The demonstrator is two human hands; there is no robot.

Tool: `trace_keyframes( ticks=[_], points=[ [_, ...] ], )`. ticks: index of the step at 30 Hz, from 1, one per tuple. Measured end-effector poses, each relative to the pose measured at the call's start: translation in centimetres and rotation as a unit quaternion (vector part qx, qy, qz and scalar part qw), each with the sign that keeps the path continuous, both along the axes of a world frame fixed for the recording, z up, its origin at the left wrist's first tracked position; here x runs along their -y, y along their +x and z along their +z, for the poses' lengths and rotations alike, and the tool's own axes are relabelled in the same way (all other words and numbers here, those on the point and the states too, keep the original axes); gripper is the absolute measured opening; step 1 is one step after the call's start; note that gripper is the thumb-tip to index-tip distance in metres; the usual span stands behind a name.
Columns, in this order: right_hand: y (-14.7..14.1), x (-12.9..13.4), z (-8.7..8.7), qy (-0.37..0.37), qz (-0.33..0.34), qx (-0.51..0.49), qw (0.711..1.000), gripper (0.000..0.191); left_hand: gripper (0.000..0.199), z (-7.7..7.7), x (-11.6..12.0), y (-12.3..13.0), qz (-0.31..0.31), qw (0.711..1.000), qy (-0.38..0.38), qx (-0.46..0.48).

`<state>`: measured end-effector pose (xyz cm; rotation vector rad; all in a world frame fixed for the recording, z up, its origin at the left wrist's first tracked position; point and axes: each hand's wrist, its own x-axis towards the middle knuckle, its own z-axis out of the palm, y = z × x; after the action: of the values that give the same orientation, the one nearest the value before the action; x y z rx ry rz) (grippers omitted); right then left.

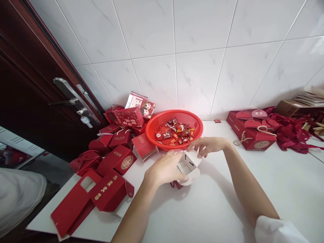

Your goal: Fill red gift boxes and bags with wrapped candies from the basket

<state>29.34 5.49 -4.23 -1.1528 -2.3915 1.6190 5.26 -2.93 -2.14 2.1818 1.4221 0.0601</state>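
A small red gift box (187, 167) stands with its lid flaps spread, its white inside facing up. Two short dark strips show on the inner wall, and no sweets are visible inside. My left hand (163, 170) wraps the box's left side, thumb on the near flap. On the far right flap, my right hand (210, 146) bends its fingers around the edge. Just behind both hands is a red plastic basket (174, 147) holding wrapped sweets (174, 131). Part of the box's red outside is hidden under my left hand.
Several red gift boxes (116, 160) crowd the left of the white table (227, 209). A larger red box with rope handles (253, 131) and dark red ribbons (291, 131) lie right. Behind is a tiled wall (197, 77); a dark door (32, 71) stands left.
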Motion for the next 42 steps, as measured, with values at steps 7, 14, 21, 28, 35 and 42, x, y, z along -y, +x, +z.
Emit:
trace_keyframes(
  ticks=[7,14,21,28,35,42],
  points=[
    [0.5,0.4,1.1,0.124,-0.027,-0.061,0.990,0.032,0.048,1.6,0.1,-2.0,0.016,1.000,-0.005,-0.027],
    [-1.8,-1.8,1.0,0.241,-0.143,-0.088,0.956,0.025,0.045,1.6,-1.4,-3.3,0.005,0.998,0.052,0.031],
    [-7.2,-7.0,-0.5,0.220,-0.108,0.265,0.933,0.088,0.033,-0.5,-5.2,-2.9,0.017,0.978,0.145,0.146],
    [-8.7,-8.2,-1.9,0.219,-0.071,0.311,0.922,0.098,0.030,-3.0,-8.0,-2.5,0.046,0.986,0.122,0.108],
    [-7.4,-7.0,-2.9,0.241,-0.132,0.221,0.936,0.062,0.027,-3.3,-11.6,-1.0,0.016,0.999,0.026,0.032],
    [-7.0,-5.3,-3.7,0.255,-0.284,0.174,0.908,0.038,0.042,-4.5,-16.7,-0.3,0.149,0.987,0.061,-0.022]
  ],
)
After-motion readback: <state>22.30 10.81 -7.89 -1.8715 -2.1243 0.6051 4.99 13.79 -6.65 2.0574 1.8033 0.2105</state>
